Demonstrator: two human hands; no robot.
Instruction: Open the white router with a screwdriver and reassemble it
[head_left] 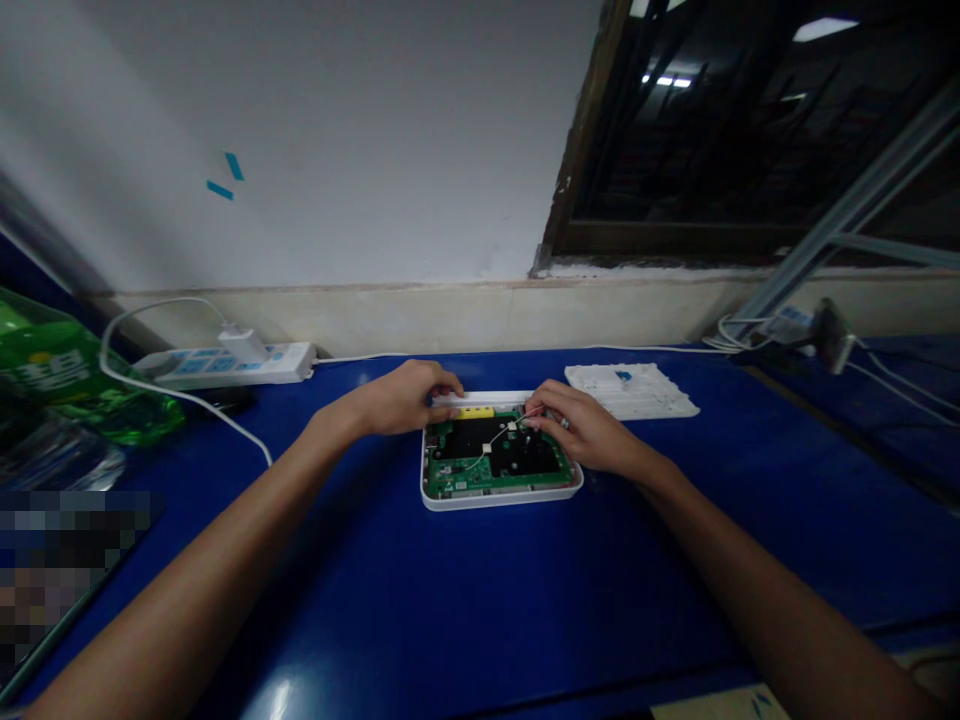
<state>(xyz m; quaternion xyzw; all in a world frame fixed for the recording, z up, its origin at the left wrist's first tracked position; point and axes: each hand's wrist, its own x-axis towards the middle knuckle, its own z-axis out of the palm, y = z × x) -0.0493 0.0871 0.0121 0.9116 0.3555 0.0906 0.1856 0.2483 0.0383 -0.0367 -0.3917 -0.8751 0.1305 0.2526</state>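
In the middle of the table lies a white router casing [504, 500], its inside exposed. A green circuit board [480, 482] sits in it, partly under black plates, with a yellow port block [476, 412] along the far edge. Across the board runs a thin white antenna wire [496, 436] with small white tabs. My left hand [409, 395] grips the casing's far left corner, fingers bent beside the yellow ports. Over the far right corner, my right hand [574, 420] pinches near the wire's end with thumb and forefinger. The exact fingertip contact is too small to see clearly.
A white cover [634, 391] lies behind my right hand. At left are a power strip [225, 366] with a plugged charger and white cable, and a green bottle [60, 365]. A phone-like device [832, 335] on a stand and cables sit at right, below a metal frame.
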